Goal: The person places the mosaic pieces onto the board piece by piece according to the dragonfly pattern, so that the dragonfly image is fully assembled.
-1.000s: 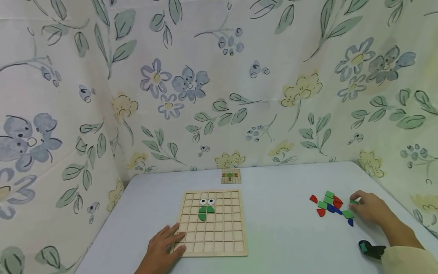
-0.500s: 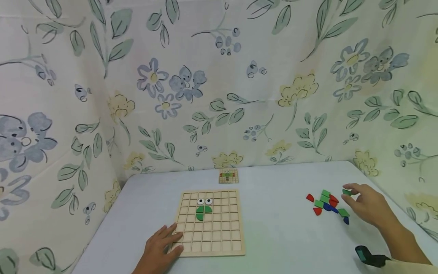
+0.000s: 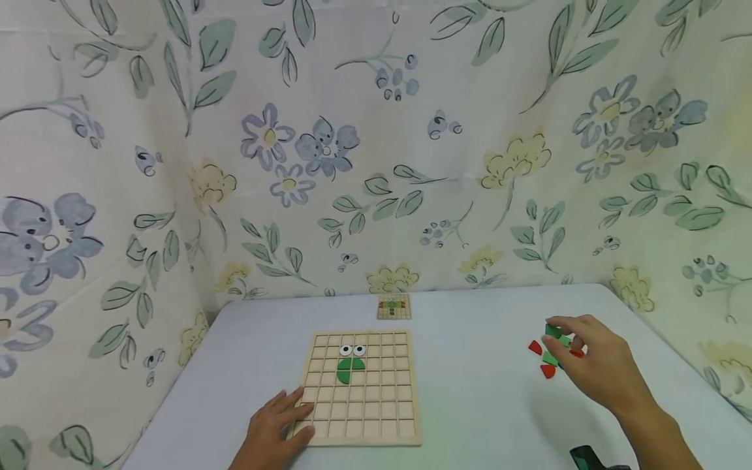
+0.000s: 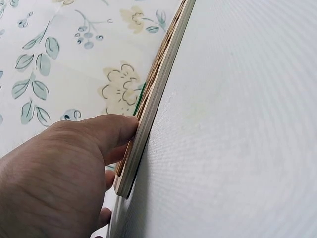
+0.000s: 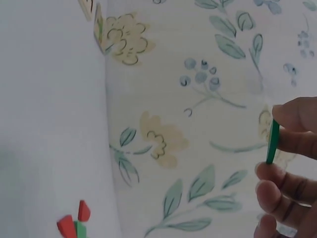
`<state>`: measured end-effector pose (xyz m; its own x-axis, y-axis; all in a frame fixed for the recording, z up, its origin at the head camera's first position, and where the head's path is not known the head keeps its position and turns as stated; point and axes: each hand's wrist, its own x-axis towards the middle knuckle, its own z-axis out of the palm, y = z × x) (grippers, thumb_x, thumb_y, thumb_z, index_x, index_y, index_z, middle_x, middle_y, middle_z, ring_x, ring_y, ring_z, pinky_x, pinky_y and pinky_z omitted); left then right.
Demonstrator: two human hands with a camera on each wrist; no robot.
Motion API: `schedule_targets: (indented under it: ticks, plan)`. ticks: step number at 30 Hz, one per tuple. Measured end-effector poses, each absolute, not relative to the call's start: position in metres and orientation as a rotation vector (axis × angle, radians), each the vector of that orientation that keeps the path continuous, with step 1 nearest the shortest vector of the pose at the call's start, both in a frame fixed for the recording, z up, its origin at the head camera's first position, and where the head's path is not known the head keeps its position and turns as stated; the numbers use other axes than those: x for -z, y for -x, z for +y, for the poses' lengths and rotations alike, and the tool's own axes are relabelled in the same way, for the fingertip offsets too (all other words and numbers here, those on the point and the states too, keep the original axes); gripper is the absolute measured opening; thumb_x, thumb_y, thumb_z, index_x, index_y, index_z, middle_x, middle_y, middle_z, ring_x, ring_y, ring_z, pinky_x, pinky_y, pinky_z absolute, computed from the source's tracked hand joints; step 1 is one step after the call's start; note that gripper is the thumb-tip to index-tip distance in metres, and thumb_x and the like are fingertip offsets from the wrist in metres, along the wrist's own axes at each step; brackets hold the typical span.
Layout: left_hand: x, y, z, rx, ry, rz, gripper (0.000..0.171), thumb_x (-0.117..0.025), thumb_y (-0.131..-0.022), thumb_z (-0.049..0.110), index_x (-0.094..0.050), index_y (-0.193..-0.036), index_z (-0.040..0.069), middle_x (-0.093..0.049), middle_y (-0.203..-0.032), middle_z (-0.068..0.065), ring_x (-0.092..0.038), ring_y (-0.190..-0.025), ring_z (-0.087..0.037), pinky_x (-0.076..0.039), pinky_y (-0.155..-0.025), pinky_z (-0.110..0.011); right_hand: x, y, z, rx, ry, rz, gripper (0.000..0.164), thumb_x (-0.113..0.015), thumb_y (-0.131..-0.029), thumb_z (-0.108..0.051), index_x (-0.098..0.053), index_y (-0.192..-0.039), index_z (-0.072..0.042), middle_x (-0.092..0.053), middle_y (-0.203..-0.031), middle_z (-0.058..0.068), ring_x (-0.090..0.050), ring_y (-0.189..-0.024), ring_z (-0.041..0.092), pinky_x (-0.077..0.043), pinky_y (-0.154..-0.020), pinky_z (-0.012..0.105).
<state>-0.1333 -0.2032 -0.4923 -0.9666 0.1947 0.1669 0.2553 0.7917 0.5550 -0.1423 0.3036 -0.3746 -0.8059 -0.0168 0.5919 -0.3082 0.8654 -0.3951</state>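
Observation:
A square wooden grid board (image 3: 382, 411) lies on the table. Two eye pieces (image 3: 352, 350) and several green quarter-round pieces (image 3: 344, 376) sit in its squares. My left hand (image 3: 276, 424) rests on the board's left edge, fingers fairly straight; in the left wrist view the thumb (image 4: 121, 131) touches the rim. With thumb and fingertips, my right hand (image 3: 605, 365) pinches a small flat green piece (image 3: 553, 331) above the table at the right. The right wrist view shows this green piece (image 5: 273, 142) edge-on, so its full outline is hard to tell.
Beneath and behind the right hand lies a loose pile with red pieces (image 3: 548, 371) and green pieces (image 3: 549, 358), partly hidden by that hand. A small pattern card (image 3: 394, 307) lies at the table's back edge. Flowered cloth (image 3: 376, 143) hangs behind the table.
My right hand has lifted the green piece from the pile's right side and carried it left, over the pile. The left hand stays on the board's edge.

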Motion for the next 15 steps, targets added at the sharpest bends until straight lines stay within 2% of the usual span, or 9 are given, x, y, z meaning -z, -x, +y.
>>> schedule_targets:
  ticks: [10, 15]
  plan:
    - [0.494, 0.133, -0.204, 0.899, 0.378, -2.872, 0.047, -0.066, -0.087, 0.051, -0.071, -0.118, 0.017, -0.052, -0.139, -0.007, -0.039, -0.129, -0.045, -0.023, -0.094, -0.074, 0.365, 0.127, 0.256, -0.691, -0.302, -2.36, 0.027, -0.082, -0.077, -0.014, -0.072, -0.103, -0.012, -0.062, -0.092, -0.005, -0.053, -0.071, 0.015, -0.048, -0.053, 0.024]
    - [0.493, 0.132, -0.203, 0.921, 0.366, -2.871, 0.047, -0.066, -0.087, 0.051, -0.07, -0.119, 0.016, -0.052, -0.139, -0.007, -0.037, -0.13, -0.044, -0.021, -0.096, -0.073, 0.368, 0.123, 0.232, -0.717, -0.353, -2.346, 0.028, -0.083, -0.077, -0.016, -0.072, -0.102, -0.015, -0.061, -0.092, -0.01, -0.052, -0.072, 0.012, -0.046, -0.053, 0.023]
